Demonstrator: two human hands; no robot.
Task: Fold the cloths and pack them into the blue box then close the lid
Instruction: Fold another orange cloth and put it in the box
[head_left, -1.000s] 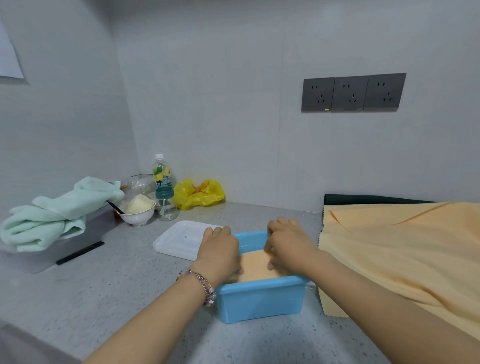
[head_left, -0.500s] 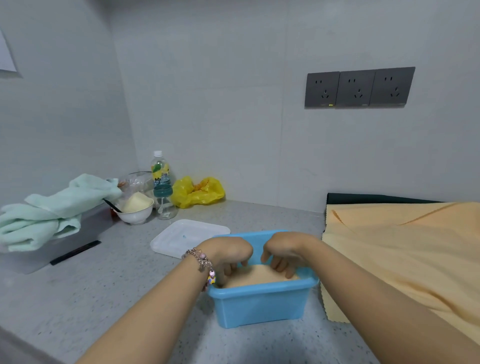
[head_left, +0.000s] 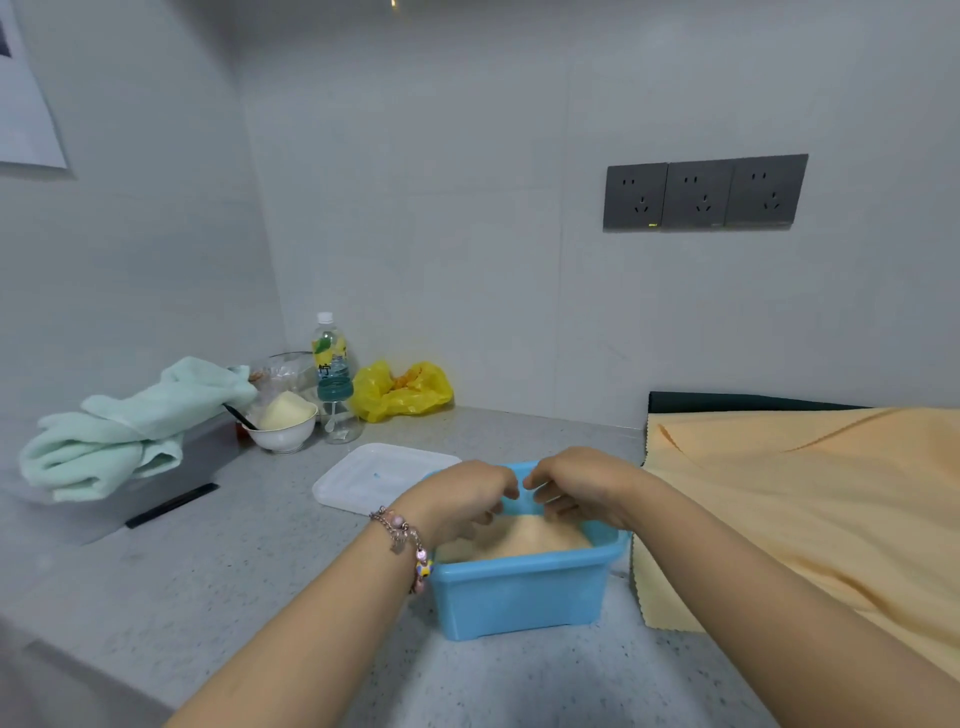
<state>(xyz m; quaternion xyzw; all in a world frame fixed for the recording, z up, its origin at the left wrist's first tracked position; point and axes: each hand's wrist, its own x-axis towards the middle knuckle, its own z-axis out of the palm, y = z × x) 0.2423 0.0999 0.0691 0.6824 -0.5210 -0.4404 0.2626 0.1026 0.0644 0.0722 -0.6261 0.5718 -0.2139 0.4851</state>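
Cloth: folded orange fabric cloth (head_left: 519, 538) sitting inside blue plastic box (head_left: 519, 597), now deeper than a second ago.
Hands: left hand (head_left: 462, 499), right hand (head_left: 582, 486) curling over it, fingertips hidden; grip unclear.
Lid: white plastic lid (head_left: 384, 473) lying behind-left of box, waiting.

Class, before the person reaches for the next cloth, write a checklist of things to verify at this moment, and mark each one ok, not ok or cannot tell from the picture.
1. Folded orange cloth lies inside the blue box, below its rim: ok.
2. Left hand and right hand are out of the box: not ok, both reach into it with curled fingers.
3. Hands have let go of the folded cloth: cannot tell, the fingertips are hidden.
4. Next cloth is folded: not ok, it lies spread on the counter to the right.
5. White lid is at hand: ok, it lies flat behind the box.
6. Box has room for another cloth: cannot tell.
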